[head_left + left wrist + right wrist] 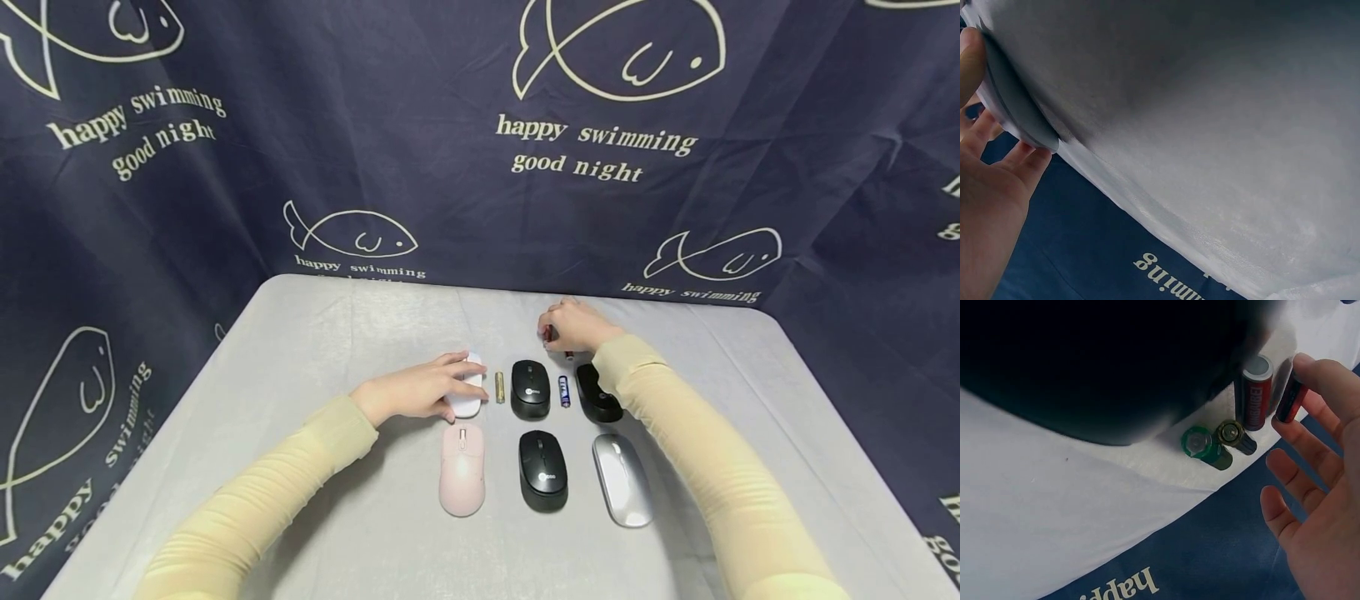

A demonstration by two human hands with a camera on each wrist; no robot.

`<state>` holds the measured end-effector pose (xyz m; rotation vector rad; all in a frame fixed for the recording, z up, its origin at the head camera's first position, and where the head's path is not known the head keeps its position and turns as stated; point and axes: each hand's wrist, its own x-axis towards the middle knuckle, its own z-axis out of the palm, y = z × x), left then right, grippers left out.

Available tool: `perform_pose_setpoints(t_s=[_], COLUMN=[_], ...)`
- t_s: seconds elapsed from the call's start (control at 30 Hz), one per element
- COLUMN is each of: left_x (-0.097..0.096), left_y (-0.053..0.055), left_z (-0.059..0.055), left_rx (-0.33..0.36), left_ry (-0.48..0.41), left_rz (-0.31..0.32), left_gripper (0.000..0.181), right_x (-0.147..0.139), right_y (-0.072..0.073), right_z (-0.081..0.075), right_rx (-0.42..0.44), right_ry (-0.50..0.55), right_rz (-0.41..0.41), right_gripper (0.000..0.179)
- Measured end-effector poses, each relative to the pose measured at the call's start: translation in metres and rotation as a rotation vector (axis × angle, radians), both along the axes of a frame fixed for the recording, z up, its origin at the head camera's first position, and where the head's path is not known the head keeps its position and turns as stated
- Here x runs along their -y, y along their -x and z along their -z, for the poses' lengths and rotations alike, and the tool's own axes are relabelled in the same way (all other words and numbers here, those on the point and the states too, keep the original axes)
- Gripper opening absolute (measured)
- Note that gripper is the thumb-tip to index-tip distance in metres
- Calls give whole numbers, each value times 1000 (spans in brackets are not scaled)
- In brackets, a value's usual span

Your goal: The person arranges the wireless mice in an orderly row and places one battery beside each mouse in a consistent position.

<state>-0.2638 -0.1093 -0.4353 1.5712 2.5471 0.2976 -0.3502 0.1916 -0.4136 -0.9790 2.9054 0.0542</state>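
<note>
My left hand (420,389) lies over a white computer mouse (467,407), the thumb on one side and fingers on the other. In the left wrist view the hand grips this mouse (1019,103) by its sides. My right hand (576,325), at the back of the table, pinches a red-and-black battery (1292,399) between thumb and fingertip. Close by are a larger red battery (1256,394), a green battery (1207,450) and a dark battery with a gold end (1235,436). A big dark shape hides much of the right wrist view.
Between the mice of the back row lie a gold battery (499,387) and a blue battery (564,392), beside a black mouse (530,387) and another black mouse (596,396). Nearer are a pink mouse (462,475), a third black mouse (543,468) and a silver mouse (624,483).
</note>
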Motion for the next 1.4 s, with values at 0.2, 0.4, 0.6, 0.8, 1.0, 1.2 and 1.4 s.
perform_pose_setpoints(t_s=[0.2, 0.4, 0.6, 0.8, 1.0, 1.2, 1.4], left_x=[1, 1, 1, 0, 0, 0, 0], left_y=[0, 0, 1, 0, 0, -1, -1], left_z=[0, 2, 3, 3, 2, 1, 1], left_rx=[3, -6, -7, -1, 6, 15, 16], left_ry=[-4, -5, -11, -12, -3, -9, 0], left_rz=[-4, 3, 6, 2, -2, 0, -10], left_gripper=[59, 59, 59, 59, 58, 58, 58], right_x=[-5, -11, -16, -21, -26, -31, -38], right_y=[2, -2, -9, -15, -20, -27, -36], right_z=[-3, -13, -24, -34, -41, -50, -59], right_rx=[-33, -33, -52, -83, -94, -108, -131], right_ry=[30, 41, 46, 54, 44, 52, 60], right_rz=[-21, -7, -14, -40, -42, -49, -51], right_gripper=[26, 29, 29, 28, 26, 27, 28])
